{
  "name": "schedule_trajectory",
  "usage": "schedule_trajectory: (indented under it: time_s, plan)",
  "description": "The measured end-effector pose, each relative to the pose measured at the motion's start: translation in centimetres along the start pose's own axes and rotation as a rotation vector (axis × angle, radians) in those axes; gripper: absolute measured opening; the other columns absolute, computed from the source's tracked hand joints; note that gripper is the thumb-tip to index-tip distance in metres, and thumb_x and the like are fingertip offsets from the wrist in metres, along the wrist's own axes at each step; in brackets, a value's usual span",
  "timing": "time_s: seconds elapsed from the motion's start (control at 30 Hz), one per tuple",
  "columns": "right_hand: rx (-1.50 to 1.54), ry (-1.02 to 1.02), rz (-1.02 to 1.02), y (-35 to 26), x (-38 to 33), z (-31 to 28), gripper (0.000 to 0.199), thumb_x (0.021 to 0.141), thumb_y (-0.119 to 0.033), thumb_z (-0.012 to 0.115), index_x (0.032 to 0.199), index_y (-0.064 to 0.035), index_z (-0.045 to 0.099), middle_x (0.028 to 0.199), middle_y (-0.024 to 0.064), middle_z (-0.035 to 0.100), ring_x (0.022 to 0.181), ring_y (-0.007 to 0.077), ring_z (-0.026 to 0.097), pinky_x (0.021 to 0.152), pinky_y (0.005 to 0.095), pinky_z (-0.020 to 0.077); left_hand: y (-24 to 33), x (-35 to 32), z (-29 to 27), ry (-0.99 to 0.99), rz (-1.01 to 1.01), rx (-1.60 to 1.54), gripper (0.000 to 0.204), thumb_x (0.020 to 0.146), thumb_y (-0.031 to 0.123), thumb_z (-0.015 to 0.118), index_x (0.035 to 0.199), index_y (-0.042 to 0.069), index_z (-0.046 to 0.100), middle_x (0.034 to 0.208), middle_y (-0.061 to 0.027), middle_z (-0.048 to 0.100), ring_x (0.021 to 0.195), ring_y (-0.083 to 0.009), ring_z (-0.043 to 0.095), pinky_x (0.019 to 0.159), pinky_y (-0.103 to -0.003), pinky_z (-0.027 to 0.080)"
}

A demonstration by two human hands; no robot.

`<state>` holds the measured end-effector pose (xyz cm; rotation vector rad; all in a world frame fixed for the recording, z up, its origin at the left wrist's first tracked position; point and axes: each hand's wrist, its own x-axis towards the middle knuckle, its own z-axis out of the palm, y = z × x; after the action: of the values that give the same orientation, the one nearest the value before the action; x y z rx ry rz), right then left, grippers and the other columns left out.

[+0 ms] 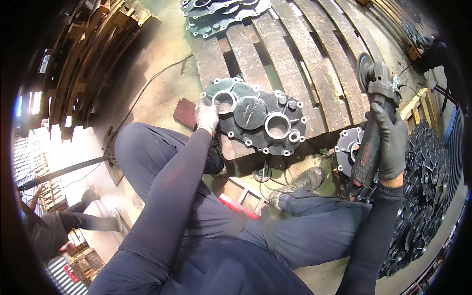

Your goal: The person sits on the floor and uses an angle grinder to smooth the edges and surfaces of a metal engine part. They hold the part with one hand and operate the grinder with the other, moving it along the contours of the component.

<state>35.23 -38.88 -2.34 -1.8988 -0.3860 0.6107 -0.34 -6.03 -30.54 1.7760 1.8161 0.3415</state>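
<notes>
A dark cast-metal housing cover point(253, 114) lies flat on the near end of a wooden pallet point(290, 54). It has two large round bores and a rim of bolt holes. My left hand point(206, 117), in a whitish glove, grips the cover's left edge beside one bore; some fingertips are hidden. My right hand point(393, 142), in a dark grey glove, is wrapped round the body of an angle grinder point(368, 152). The grinder is raised to the right of the cover, its disc point(364, 70) pointing away from me and apart from the metal.
More covers point(223, 19) lie at the pallet's far end. A large pile of dark castings point(423, 182) stands at my right, with another cover point(348, 147) near the grinder. Stacked pallets point(93, 54) rise at the left. A cable point(147, 81) crosses the floor. Another person's legs point(93, 221) show at lower left.
</notes>
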Motion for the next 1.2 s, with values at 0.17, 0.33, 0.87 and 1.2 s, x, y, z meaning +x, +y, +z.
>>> schedule_trajectory:
  time_s: [0.17,0.33,0.87,1.2]
  plan:
    - [0.028,-0.030,0.056,0.1,0.4,1.2,0.048,0.102,-0.035,0.086,0.129,0.0015,0.071,0.102,0.0084,0.079,0.078,0.0149,0.075,0.070,0.0289,0.0611,1.8,2.4,1.1,0.053,0.446,0.369,0.050,0.098,0.024,0.075,0.143,0.003,0.069,0.147,-0.0227,0.066,0.138,-0.0442,0.063,0.119,-0.053,0.049]
    - [-0.036,-0.028,0.120,0.1,0.3,1.0,0.043,0.101,-0.033,0.086,0.125,-0.0003,0.072,0.095,0.0053,0.077,0.074,0.0130,0.073,0.067,0.0285,0.0590,7.6,3.1,3.0,-0.008,0.578,0.443,0.030,0.100,0.017,0.067,0.127,0.010,0.079,0.136,-0.0143,0.075,0.133,-0.0375,0.066,0.115,-0.051,0.052]
    - [-0.313,-0.349,0.125,8.3,-3.5,3.6,0.067,0.089,-0.027,0.094,0.145,-0.0021,0.067,0.121,0.0139,0.081,0.106,0.0219,0.079,0.096,0.0383,0.0627,24.0,17.0,10.7,-0.200,1.182,0.375,0.039,0.099,0.020,0.070,0.134,0.005,0.078,0.116,-0.0295,0.080,0.110,-0.0425,0.079,0.097,-0.051,0.062]
    - [-0.882,-0.531,-0.013,12.1,-7.7,6.9,0.061,0.086,-0.047,0.092,0.122,-0.0059,0.063,0.115,0.0247,0.077,0.109,0.0474,0.076,0.093,0.0567,0.0592,34.6,-11.7,-23.8,-0.427,1.039,0.794,0.031,0.109,0.029,0.069,0.094,0.004,0.079,0.082,-0.0190,0.073,0.082,-0.0370,0.076,0.079,-0.046,0.061]
